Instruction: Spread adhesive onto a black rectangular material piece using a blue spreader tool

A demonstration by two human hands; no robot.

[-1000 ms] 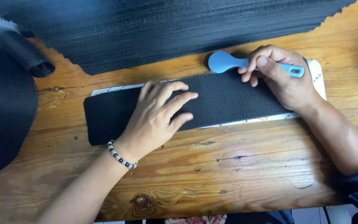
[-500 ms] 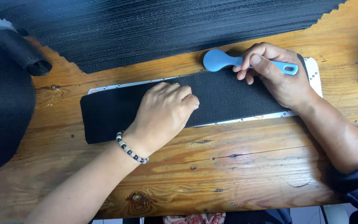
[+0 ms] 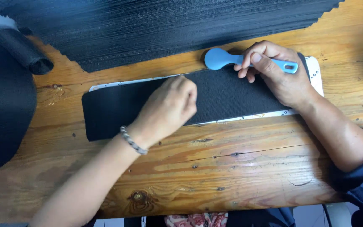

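Curled now into a loose fist, the left hand (image 3: 169, 109) has drawn its fingers in from their earlier flat spread and presses its knuckles on the black strip (image 3: 227, 94); its grip holds nothing. A beaded bracelet (image 3: 133, 141) circles that wrist. The strip lies along the wooden counter (image 3: 232, 168) over a white sheet (image 3: 316, 75). Further right, the right hand (image 3: 280, 75) grips a blue tool (image 3: 232, 59), whose round head rests at the strip's far edge. Beyond lies a large black fabric (image 3: 169, 25), with a black roll (image 3: 24, 50) at far left.
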